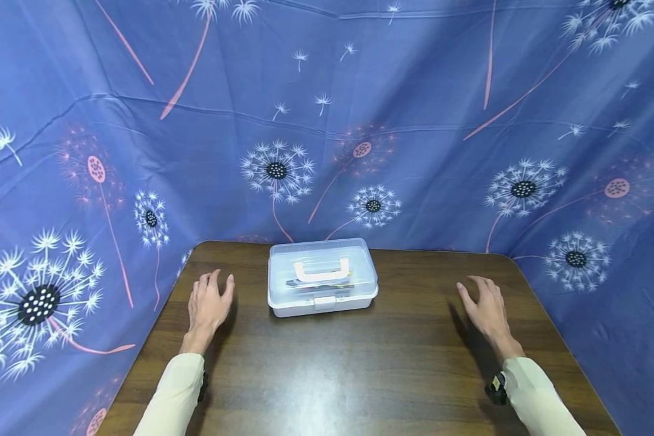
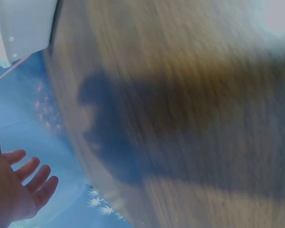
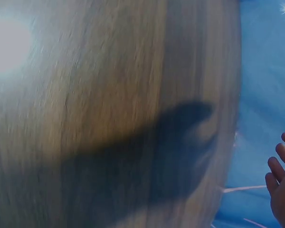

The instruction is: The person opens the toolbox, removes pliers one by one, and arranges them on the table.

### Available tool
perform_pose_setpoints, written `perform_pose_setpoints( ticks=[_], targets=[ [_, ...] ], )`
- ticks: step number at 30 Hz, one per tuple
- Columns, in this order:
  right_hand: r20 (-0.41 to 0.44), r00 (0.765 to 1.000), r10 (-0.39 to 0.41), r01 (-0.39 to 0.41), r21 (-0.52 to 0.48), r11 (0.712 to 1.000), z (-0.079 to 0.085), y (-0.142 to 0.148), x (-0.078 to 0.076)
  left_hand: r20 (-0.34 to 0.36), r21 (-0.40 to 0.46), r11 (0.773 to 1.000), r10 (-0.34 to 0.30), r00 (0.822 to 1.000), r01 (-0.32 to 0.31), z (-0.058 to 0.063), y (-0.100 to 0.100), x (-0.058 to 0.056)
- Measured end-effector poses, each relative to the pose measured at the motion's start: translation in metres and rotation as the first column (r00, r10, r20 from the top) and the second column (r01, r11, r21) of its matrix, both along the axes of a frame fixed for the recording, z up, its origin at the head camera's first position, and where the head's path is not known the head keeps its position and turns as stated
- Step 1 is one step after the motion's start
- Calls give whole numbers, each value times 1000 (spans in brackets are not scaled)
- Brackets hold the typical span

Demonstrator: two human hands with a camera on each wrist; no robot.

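Observation:
A lidded box (image 1: 323,277) of translucent plastic stands near the far edge of the table, its white handle (image 1: 321,270) lying on the lid and a white latch (image 1: 324,303) at the front. Several small items show dimly through the lid. To the left of the box, my left hand (image 1: 208,304) hovers over the table with relaxed, spread fingers and holds nothing. Farther off, on the right side, my right hand (image 1: 486,310) hovers likewise, fingers loose and bare. Both wrist views show the hands' shadows on the wood; the left one also catches the box's corner (image 2: 28,28).
The brown wooden table (image 1: 327,363) has rounded far corners. Blue cloth (image 1: 327,151) with a dandelion print hangs close behind it and along both sides. A bright glare lies on the tabletop near the front. Each wrist carries a dark strapped device (image 1: 497,389).

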State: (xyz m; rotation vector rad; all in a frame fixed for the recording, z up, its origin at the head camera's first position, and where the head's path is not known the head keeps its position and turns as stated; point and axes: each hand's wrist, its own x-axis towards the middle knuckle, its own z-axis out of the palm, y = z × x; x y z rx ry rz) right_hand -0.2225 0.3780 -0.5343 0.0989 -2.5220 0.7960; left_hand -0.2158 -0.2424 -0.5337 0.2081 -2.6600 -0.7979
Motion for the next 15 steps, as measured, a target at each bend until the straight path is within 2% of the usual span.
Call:
perform_pose_setpoints(
  ticks=[8,15],
  targets=[
    [39,999,-13,18,-118,993,0,-12,-3,51,121,993,-4,999,-2,1,18,-8],
    [130,990,-46,72,-205,976,1,-24,-4,73,226,974,-15,997,-2,2,33,-11]
  ],
)
